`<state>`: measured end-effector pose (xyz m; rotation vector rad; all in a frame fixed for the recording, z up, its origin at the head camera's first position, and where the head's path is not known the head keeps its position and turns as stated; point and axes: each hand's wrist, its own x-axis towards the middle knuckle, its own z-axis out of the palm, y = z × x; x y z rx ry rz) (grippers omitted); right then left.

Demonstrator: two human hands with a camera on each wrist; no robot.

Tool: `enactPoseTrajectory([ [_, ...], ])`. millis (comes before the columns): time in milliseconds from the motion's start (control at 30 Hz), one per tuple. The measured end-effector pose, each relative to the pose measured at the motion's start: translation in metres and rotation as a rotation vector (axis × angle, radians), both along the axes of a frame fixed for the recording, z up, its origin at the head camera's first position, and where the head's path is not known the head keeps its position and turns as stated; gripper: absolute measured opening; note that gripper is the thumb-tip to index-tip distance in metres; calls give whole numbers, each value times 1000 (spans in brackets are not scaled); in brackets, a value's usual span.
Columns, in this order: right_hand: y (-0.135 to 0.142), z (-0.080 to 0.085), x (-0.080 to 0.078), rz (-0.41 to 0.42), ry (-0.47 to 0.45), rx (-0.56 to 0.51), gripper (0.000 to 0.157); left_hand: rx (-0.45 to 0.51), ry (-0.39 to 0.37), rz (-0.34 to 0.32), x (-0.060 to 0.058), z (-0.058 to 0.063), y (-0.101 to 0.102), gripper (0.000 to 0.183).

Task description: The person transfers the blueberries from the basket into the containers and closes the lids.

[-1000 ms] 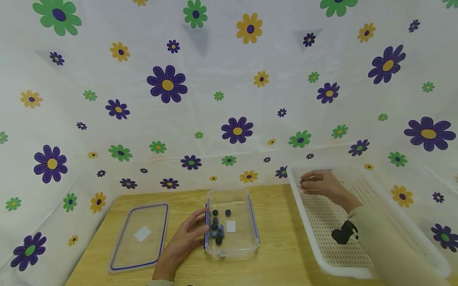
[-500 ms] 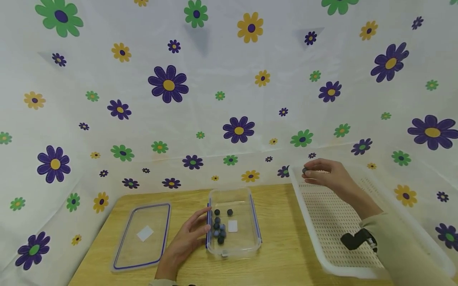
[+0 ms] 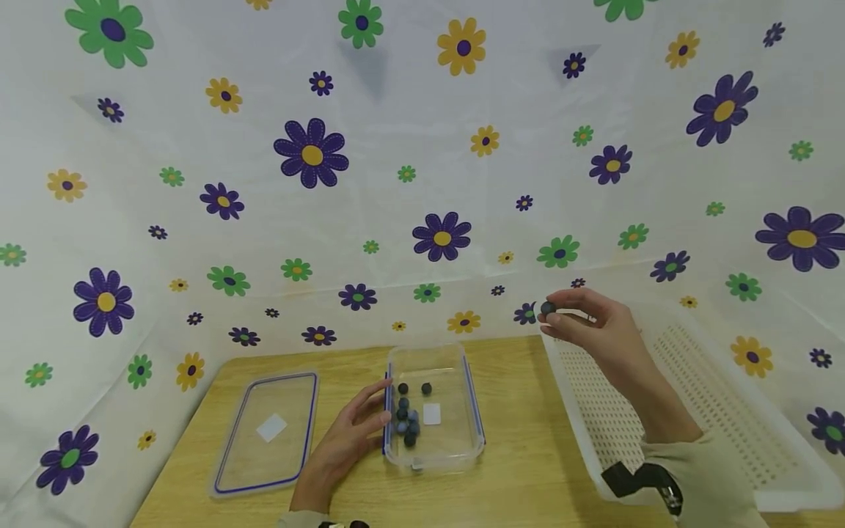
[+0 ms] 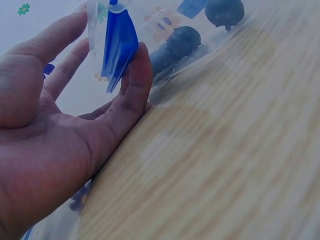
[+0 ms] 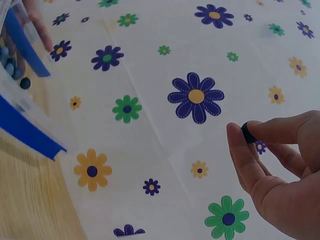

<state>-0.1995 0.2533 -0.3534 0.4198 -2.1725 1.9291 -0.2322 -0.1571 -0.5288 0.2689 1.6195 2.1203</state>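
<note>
In the head view, my right hand pinches a dark blueberry between thumb and fingertips, raised over the far left edge of the white perforated basket. The same blueberry shows in the right wrist view. My left hand touches the left side of a clear plastic food container with relaxed fingers. In the left wrist view, its fingertips are right at a blue latch hanging from the container's side. Several blueberries lie inside, mostly along the left wall.
A clear lid with a blue seal lies flat at the left of the wooden table. A flowered sheet hangs behind and at both sides. The container has a white label on its base.
My right hand has risen with the blueberry and moved from inside the basket to above its far left edge. The left hand stays at the container.
</note>
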Motion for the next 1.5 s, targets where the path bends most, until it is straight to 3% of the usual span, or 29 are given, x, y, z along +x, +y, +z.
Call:
enactPoseTrajectory([
  [300,-46,-11,17,65,26,-295,30,-6,43,-12,-5,2,-4,63],
  [633,-84,-31,12,35,-29,-269,33,27,48,-22,-1,-2,-1,61],
  [800,-102,-42,9,56,-40,-323,32,18,71,-28,-1,-3,-1,61],
  [1233,-128,-93,-10,106,-139,-408,33,16,32,-16,-2,0,-3,62],
  [1500,-134,-118,-15,139,-157,-334,28,11,31,-17,-2,-1,-2,64],
])
